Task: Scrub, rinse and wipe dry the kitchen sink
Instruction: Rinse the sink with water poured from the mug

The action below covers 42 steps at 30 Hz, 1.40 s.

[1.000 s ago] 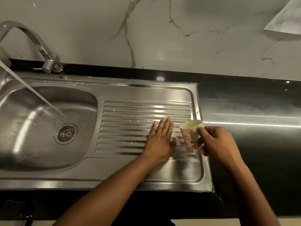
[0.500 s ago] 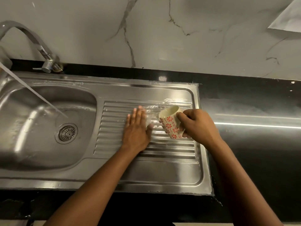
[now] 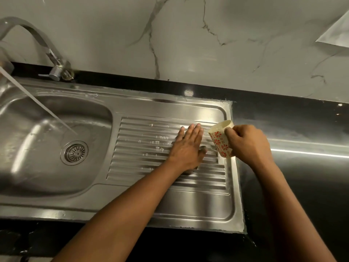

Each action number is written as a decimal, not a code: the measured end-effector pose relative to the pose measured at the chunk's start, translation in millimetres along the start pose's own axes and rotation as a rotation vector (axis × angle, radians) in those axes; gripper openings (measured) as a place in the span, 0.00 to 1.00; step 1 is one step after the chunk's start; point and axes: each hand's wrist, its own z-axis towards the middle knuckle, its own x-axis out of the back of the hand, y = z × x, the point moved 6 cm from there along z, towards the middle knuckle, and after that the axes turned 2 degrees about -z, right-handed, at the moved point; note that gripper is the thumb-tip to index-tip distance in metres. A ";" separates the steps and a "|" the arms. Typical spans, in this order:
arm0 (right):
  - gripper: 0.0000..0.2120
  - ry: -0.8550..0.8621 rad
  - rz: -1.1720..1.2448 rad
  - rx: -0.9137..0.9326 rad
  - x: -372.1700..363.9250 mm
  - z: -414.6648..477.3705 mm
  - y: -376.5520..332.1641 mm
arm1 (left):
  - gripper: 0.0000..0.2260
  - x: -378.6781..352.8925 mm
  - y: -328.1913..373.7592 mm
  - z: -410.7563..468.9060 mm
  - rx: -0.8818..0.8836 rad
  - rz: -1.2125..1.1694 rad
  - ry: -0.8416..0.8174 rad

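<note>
fingers [image 3: 192, 132] flat on wet drainboard [image 3: 151, 148]

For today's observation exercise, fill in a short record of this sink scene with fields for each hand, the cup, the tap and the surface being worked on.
left hand: flat, palm down, fingers spread on the ribbed drainboard
right hand: closed around the cup, at the drainboard's right edge
cup: cream with red flowers, tilted, mouth toward the left hand
tap: running, stream falling into the basin near the drain
surface: steel drainboard, wet with droplets
surroundings: black counter, marble wall
</note>
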 end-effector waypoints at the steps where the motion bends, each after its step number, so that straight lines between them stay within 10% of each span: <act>1: 0.23 0.020 -0.055 0.021 -0.4 2.1 -7.9 | 0.33 0.4 0.9 1.8 0.000 0.007 0.001; 9: 0.20 -0.065 -0.018 0.220 -26.5 8.6 -64.6 | 0.34 16.0 -89.3 -47.2 0.336 -0.040 0.121; 15: 0.16 -0.248 0.552 0.095 -25.7 6.1 -47.7 | 0.36 31.9 -162.2 -80.6 0.596 -0.030 0.103; 29: 0.22 -0.033 -0.193 0.147 4.7 39.5 -45.4 | 0.31 21.6 -39.5 13.5 0.094 0.008 0.041; 42: 0.13 -0.318 0.359 0.230 -44.1 63.1 -137.9 | 0.36 46.4 -216.6 -59.6 0.482 -0.086 0.178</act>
